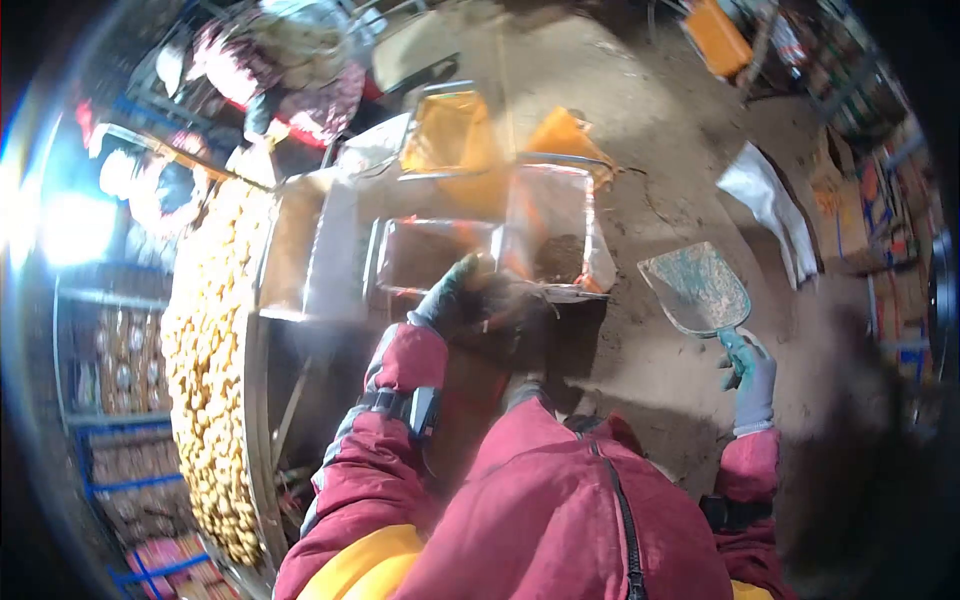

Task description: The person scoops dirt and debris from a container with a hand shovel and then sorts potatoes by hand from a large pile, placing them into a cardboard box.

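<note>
My right hand (748, 380), in a grey and green glove, is wrapped round the handle of a worn scoop (700, 288) with a broad, flat, greenish blade. The scoop is held out to the right over the dirt floor. My left hand (452, 292), in a dark green glove, reaches forward to the near edge of an open bag on a metal frame (440, 255). Its fingers are smeared by motion against a dark blurred patch, so I cannot tell what they touch. Beside it stands another framed bag (553, 225) with a pale lining and dark contents.
A sorting table heaped with potatoes (215, 370) runs along my left. Yellow bags (447, 132) hang on frames ahead. People (290, 80) work at the far left. A white sack (770, 205) lies on the floor at right, near cardboard boxes (845, 210).
</note>
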Demonstrator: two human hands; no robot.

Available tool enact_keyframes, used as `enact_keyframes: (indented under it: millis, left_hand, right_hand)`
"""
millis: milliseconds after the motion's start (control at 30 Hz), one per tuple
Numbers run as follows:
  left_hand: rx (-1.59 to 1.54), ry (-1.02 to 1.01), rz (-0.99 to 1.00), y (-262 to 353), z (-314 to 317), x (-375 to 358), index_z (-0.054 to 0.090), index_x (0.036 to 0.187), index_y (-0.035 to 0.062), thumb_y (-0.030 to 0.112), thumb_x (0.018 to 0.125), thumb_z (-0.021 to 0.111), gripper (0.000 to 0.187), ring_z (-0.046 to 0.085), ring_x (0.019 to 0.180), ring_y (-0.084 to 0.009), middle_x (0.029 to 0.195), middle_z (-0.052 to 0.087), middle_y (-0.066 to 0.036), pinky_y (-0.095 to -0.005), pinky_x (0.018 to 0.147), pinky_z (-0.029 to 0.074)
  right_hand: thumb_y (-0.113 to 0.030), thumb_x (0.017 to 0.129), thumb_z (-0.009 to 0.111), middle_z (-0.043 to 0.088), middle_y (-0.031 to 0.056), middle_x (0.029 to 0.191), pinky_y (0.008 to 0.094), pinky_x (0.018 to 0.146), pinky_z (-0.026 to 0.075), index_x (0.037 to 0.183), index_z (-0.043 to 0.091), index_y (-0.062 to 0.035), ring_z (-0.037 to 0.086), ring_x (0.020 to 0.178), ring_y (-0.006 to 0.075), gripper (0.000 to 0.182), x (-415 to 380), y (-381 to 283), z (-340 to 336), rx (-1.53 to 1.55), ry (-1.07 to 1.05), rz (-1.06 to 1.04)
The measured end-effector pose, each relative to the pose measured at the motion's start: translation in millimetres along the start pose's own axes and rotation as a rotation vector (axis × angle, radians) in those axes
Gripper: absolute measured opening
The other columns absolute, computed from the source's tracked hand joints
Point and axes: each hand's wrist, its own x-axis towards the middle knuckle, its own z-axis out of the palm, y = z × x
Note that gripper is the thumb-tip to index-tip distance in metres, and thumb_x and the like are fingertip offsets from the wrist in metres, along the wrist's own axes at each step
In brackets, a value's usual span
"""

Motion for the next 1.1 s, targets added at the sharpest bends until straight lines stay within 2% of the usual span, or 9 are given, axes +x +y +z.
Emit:
enact_keyframes:
  millis: [133,167,300,433,567,833,867,967,1100]
  left_hand:
    - [-0.03,0.196,0.153,-25,-39,-90,0.063,0.133,0.0086,0.035,0.099,0.067,0.043,0.067,0.113,-0.0265,0.126,0.07,-0.009,-0.0384,0.095,0.054]
    - [-0.196,0.236,0.117,-30,-58,-107,0.063,0.132,0.0079,0.03,0.099,0.067,0.04,0.067,0.113,-0.0248,0.126,0.069,-0.01,-0.0359,0.092,0.054]
    - [-0.052,0.388,0.35,-54,-98,-176,0.062,0.134,0.0059,0.024,0.1,0.065,0.039,0.066,0.112,-0.0249,0.125,0.069,-0.011,-0.0365,0.091,0.054]
    - [-0.124,0.553,0.519,-71,-155,-227,0.066,0.127,0.0066,0.024,0.099,0.065,0.033,0.066,0.106,-0.0227,0.121,0.069,-0.01,-0.0382,0.089,0.054]
    - [-0.303,0.742,0.471,-63,-207,-292,0.068,0.121,0.0063,0.025,0.096,0.065,0.031,0.066,0.096,-0.0229,0.111,0.069,-0.008,-0.0375,0.086,0.054]
    - [-0.526,0.884,0.622,-37,-355,-381,0.066,0.126,0.0094,0.019,0.1,0.058,0.029,0.065,0.094,-0.0285,0.119,0.067,-0.015,-0.0348,0.073,0.057]
    - [-0.304,0.82,0.714,-41,-375,-390,0.065,0.13,0.0111,0.02,0.1,0.057,0.032,0.065,0.096,-0.0265,0.119,0.067,-0.013,-0.0339,0.072,0.056]
    - [-0.409,0.903,0.586,-25,-406,-427,0.061,0.136,0.0118,0.021,0.099,0.057,0.038,0.066,0.098,-0.0228,0.119,0.069,-0.01,-0.0312,0.07,0.055]
    - [-0.412,0.868,0.588,-16,-439,-450,0.063,0.135,0.0127,0.023,0.099,0.057,0.038,0.058,0.07,-0.0167,0.118,0.071,-0.009,-0.0249,0.058,0.048]
  right_hand:
    - [-0.035,0.099,0.063,0.065,0.0064,0.071,0.0233,0.04,0.041,0.125,0.069,-0.0019,0.052,0.046,0.0094,0.043,-13,-37,19,-0.006,-0.219,-0.126]
    - [-0.032,0.101,0.061,0.069,0.0084,0.081,0.0226,0.041,0.042,0.129,0.066,0.0002,0.055,0.051,0.0104,0.044,-17,-49,25,0.021,-0.322,-0.134]
    - [-0.029,0.099,0.061,0.072,0.0162,0.098,0.026,0.043,0.049,0.134,0.06,0.0083,0.066,0.065,0.0185,0.051,-30,-74,95,0.085,-0.54,-0.18]
    - [-0.021,0.099,0.059,0.072,0.0166,0.096,0.0268,0.045,0.051,0.134,0.059,0.0103,0.069,0.067,0.0203,0.047,-52,-91,179,-0.037,-0.834,-0.163]
    - [-0.033,0.102,0.061,0.072,0.016,0.086,0.0255,0.045,0.051,0.135,0.058,0.0087,0.065,0.056,0.0171,0.053,-79,-88,270,-0.156,-1.071,-0.111]
    - [-0.027,0.101,0.064,0.073,0.0196,0.086,0.0308,0.05,0.053,0.132,0.059,0.0087,0.067,0.058,0.0233,0.047,-162,-102,456,-0.292,-1.177,-0.054]
    - [-0.029,0.102,0.063,0.072,0.0182,0.083,0.0291,0.048,0.051,0.132,0.06,0.0077,0.066,0.055,0.0215,0.048,-177,-107,479,-0.285,-1.144,-0.057]
    - [-0.031,0.103,0.059,0.072,0.0158,0.078,0.0264,0.045,0.047,0.13,0.063,0.005,0.063,0.048,0.0188,0.045,-201,-120,542,-0.288,-1.067,-0.119]
    - [-0.023,0.102,0.05,0.072,0.0159,0.078,0.0267,0.045,0.048,0.122,0.067,0.004,0.062,0.048,0.0184,0.037,-205,-133,603,-0.385,-0.986,-0.167]
